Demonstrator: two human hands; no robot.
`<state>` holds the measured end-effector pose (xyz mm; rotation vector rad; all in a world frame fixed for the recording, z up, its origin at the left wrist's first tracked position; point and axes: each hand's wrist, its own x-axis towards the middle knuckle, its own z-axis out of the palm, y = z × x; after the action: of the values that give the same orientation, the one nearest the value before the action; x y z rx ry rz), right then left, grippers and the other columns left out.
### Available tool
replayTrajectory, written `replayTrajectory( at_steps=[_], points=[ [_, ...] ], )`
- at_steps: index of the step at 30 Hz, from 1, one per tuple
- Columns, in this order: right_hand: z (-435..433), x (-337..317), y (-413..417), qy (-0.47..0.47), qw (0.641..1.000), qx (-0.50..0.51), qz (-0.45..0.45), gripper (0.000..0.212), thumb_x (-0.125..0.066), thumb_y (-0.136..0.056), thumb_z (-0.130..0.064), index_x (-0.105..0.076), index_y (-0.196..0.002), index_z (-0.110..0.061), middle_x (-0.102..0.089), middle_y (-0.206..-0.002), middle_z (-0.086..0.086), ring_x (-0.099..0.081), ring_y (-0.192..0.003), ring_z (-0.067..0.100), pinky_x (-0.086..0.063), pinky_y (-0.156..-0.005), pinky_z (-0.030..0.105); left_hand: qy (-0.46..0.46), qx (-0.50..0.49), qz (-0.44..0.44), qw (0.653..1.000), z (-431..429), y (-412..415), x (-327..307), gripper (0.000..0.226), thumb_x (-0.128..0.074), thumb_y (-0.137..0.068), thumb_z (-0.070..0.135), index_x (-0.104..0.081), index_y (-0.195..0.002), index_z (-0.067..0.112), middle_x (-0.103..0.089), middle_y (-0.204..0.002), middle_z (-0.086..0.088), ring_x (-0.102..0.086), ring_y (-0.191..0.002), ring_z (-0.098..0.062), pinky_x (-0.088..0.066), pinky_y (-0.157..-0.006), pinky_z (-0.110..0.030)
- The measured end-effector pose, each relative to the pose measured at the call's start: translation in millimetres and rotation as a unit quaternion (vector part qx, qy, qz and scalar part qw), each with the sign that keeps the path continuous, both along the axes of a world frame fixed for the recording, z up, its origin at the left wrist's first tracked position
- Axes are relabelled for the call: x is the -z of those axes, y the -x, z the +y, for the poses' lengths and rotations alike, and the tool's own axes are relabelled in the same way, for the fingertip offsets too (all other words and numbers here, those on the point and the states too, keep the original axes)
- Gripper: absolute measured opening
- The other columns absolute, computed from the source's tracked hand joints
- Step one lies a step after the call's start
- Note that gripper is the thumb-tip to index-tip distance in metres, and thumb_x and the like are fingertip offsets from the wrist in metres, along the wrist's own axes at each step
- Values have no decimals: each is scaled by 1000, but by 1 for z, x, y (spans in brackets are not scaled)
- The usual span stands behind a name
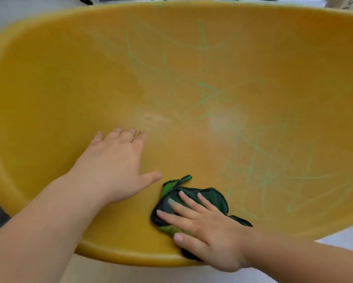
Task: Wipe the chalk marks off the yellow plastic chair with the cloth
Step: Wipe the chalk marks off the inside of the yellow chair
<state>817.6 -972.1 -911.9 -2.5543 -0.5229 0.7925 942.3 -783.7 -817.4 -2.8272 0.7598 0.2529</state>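
- Right hand (208,231), bottom centre-right of frame: fingers straight and spread, palm down, pressing the cloth (211,198) flat on the seat. It pinches nothing.
- The cloth is dark green and bunched, at the chair's near rim. Part of it sticks out beyond the fingertips.
- Left hand (114,164), left of centre: flat on bare yellow with fingers straight, holding nothing. It looks like a brace. It lies just left of the cloth and does not touch it.
- Chair (69,78): yellow shell filling the frame. The patch around both hands looks free of marks.
- Chalk marks (212,92): green scribbles. The nearest strokes start just right of the cloth.
- Key relation: the marks lie right of the cloth and up-frame from it. The band runs from lower right up to top centre.
- A pale smudge sits mid-band, right of centre.
- The right hand is the nearer one, so the next stroke probably goes away from the body and rightward. Much chalk is left.
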Motion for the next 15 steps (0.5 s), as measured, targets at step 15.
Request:
replayTrajectory(
  at_steps=[15],
  points=[
    [-204,26,-35,365,856,362,-61,76,7,-87,-80,24,-154,-48,22,-169,2,25,-153,39,9,-119,69,-89,59,112,988,-50,32,54,102,-38,-84,80,-4,-159,19,-5,-167,-4,-12,-152,-31,-29,-114,-60]
  ],
)
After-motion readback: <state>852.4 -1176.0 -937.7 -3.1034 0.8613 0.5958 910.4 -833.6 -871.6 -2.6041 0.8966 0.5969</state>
